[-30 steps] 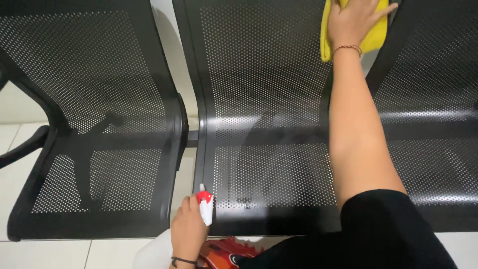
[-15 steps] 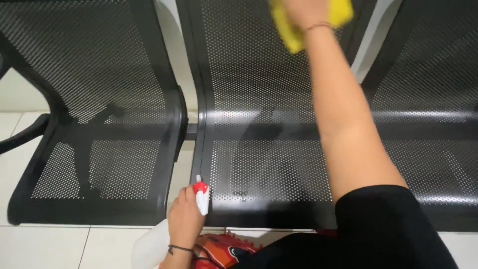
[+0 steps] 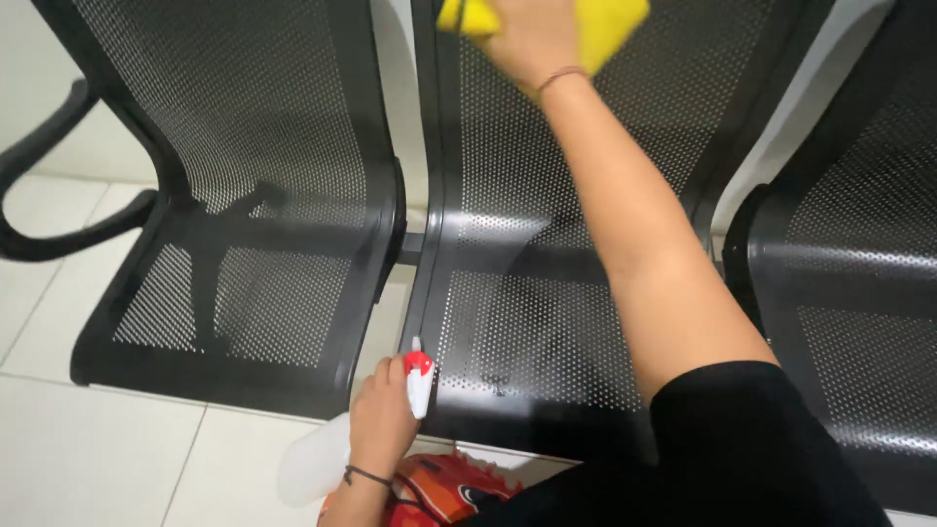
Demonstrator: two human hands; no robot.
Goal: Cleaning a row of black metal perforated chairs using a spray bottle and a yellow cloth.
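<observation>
Right hand [image 3: 527, 44] pressing yellow cloth [image 3: 610, 24] flat against middle seat [image 3: 527, 322] backrest top edge, left hand [image 3: 381, 420] fingers clenched around spray bottle [image 3: 317, 459] at seat's front-left corner.

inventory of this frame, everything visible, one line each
perforated metal bench seats: three, black, side by side; the middle one is under the arms
armrest: one, black, far left of the row
cloth: one, yellow, top edge, against the middle seat's backrest
spray bottle: one, white with red-and-white nozzle, at the middle seat's front left corner
floor tiles: white, lower left
red patterned item: one, bottom edge, partly hidden
left hand: grip on the spray bottle, dark wristband
right hand: on the cloth, thin bracelet, black sleeve
</observation>
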